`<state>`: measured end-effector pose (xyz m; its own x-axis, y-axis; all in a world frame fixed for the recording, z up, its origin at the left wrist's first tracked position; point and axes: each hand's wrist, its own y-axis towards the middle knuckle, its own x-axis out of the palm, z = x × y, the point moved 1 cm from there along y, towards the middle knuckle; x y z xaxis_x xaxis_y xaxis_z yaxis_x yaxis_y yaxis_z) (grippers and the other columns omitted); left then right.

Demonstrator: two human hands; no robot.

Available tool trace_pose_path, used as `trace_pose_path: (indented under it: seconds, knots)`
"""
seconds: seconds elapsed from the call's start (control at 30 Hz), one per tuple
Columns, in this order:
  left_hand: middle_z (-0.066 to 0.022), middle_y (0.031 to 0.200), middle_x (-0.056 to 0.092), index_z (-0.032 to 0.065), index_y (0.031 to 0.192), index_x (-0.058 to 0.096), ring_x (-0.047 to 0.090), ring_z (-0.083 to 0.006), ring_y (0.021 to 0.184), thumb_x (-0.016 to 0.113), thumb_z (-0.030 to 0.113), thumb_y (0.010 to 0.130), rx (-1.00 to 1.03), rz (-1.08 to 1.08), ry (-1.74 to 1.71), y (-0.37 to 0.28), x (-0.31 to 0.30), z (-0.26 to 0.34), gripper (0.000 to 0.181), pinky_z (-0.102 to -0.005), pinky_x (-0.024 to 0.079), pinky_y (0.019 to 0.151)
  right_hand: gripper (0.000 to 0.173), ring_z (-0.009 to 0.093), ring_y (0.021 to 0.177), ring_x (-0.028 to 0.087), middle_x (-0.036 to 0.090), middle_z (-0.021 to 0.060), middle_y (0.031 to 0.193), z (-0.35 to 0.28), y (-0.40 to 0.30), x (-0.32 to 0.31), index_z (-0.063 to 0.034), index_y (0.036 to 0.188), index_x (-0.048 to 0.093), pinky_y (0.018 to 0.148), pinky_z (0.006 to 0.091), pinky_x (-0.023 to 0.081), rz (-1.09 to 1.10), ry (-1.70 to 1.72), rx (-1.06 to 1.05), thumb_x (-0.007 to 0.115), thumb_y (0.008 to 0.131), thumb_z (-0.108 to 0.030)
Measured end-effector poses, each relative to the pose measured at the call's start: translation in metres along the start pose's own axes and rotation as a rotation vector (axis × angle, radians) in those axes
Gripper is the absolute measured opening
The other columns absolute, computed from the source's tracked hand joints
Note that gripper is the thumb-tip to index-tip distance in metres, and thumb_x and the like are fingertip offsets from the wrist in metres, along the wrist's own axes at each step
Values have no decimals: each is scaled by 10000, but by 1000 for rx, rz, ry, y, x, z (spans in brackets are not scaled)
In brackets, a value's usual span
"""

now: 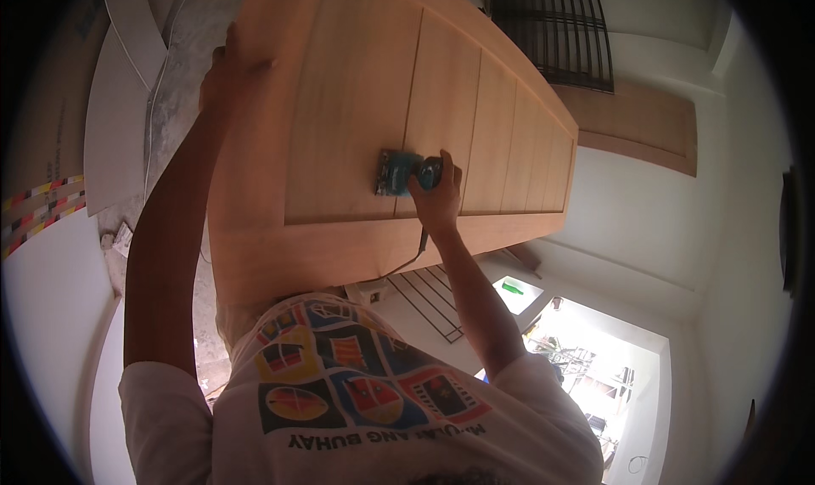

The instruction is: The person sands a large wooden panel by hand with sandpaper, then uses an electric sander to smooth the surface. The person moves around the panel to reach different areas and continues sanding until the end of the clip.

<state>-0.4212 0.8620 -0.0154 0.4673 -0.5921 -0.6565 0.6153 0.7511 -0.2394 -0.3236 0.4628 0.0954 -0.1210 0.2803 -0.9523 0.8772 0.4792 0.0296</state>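
Observation:
A large wooden door with a grooved, recessed panel lies before me and narrows away to the right. My right hand is closed around the body of a teal electric palm sander. Its flat pad meets the panel close to one of the grooves. From the sander a dark power cord hangs over the door's near edge. My left hand rests on the frame at the door's left side, fingers spread and partly in shadow. Nothing shows in that hand.
A dark metal grille and another wooden panel are beyond the door. Metal bars lie below its near edge. Striped tape marks the left side, by grey sheets. A bright opening is at lower right.

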Motion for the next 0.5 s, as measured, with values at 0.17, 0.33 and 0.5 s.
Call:
trace_pose_path:
  seconds: [0.17,0.33,0.5]
  knots:
    - [-267,1492,469,217,1646,90,589,-472,1289,687,543,900,-10,-21,28,3,0,3,1009,-557,527,1037,795,387,1110,649,517,195,1307,-9,39,-4,-97,1505,416,915,474,580,-18,-43,53,804,826,-236]
    - [-262,1518,451,229,1649,82,581,-466,1306,688,559,895,-25,-22,75,6,-2,6,1022,-558,525,1041,812,389,1131,645,509,189,1321,-9,5,-14,-104,1517,409,929,482,577,-95,-53,112,804,821,-243]
    - [-244,1504,474,247,1637,114,587,-468,1296,699,562,884,-18,38,60,12,8,-5,1005,-559,527,1036,800,362,1101,649,539,193,1264,5,-28,-10,-79,1508,428,923,464,568,-78,-32,78,807,811,-181]
